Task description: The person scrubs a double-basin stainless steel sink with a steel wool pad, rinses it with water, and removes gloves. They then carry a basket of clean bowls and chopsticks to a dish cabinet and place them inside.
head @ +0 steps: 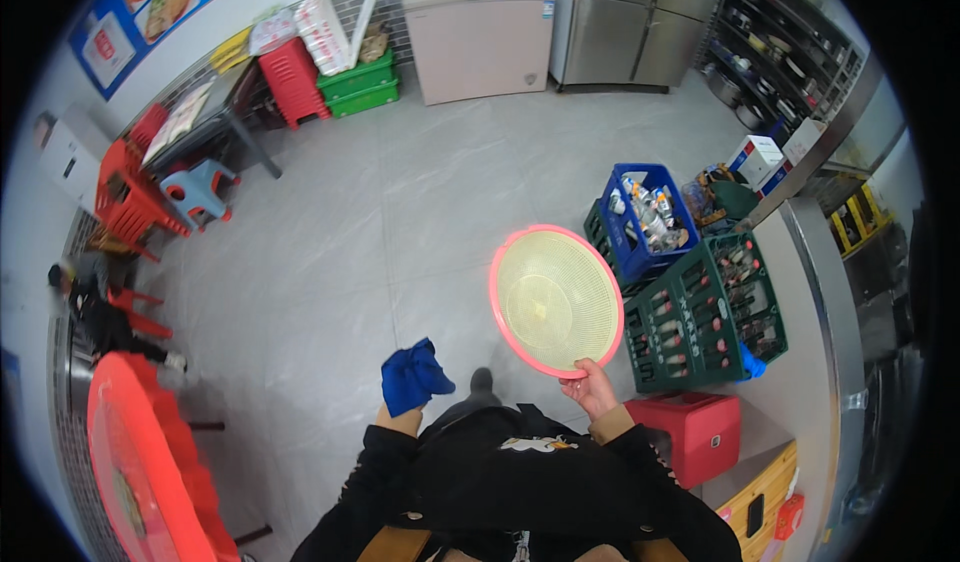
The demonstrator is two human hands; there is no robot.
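Note:
My right hand [592, 391] grips the near edge of a round plastic colander [556, 295], with the thumb over its pink rim. The pale yellow mesh inside faces up towards me, and I see nothing lying in it. A dark blue cloth [411, 376] is in my left hand [401, 418]. It drapes over the fingers and hides them, so only the wrist and a little of the hand show. Both things are held above the grey tiled floor [330, 262], in front of my black apron [510, 472].
Close on the right stand a green bottle crate [679, 337], a blue crate [637, 250] of cans and bottles, and a red bin [701, 442]. A red-covered table [161, 442] is at left, near a seated person [97, 314]. A chest freezer [480, 48] stands along the far wall.

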